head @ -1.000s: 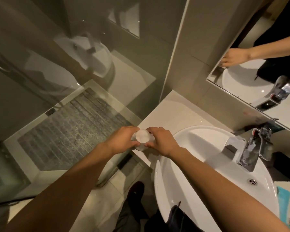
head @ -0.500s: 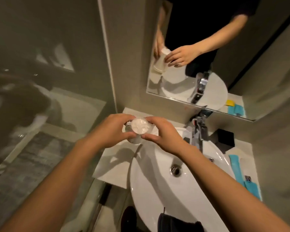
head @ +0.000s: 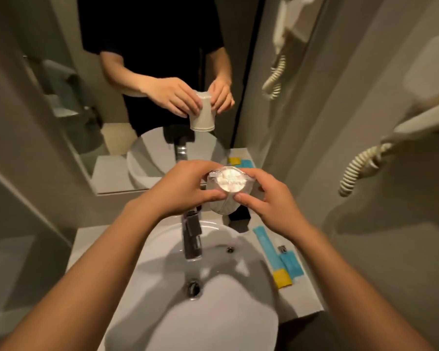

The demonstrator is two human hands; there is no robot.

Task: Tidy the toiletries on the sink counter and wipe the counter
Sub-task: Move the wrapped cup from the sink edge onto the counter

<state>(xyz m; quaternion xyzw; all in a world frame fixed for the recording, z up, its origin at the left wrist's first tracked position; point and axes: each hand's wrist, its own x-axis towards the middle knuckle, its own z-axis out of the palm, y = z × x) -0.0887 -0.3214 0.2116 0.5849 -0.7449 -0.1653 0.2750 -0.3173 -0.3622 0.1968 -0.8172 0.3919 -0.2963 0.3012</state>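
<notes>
A small clear plastic-wrapped cup (head: 227, 190) is held in the air above the tap, between both hands. My left hand (head: 185, 187) grips its left side and my right hand (head: 268, 201) grips its right side, fingertips on the rim. Beneath them is the white basin (head: 162, 300) with a chrome tap (head: 192, 234) and drain (head: 193, 287). On the counter (head: 307, 295) right of the basin lie blue toiletry packets (head: 271, 249) and a yellow packet (head: 281, 278). A black object (head: 240, 216) sits behind the cup, partly hidden.
A mirror (head: 150, 84) on the back wall reflects the hands, the cup and the basin. A wall-mounted hair dryer with a coiled cord (head: 360, 168) hangs on the right wall. A narrow counter strip (head: 79, 239) lies left of the basin.
The view has swung right from the shower side to face the mirror. Both hands, still on the cup, have carried it from the counter's left end to above the tap.
</notes>
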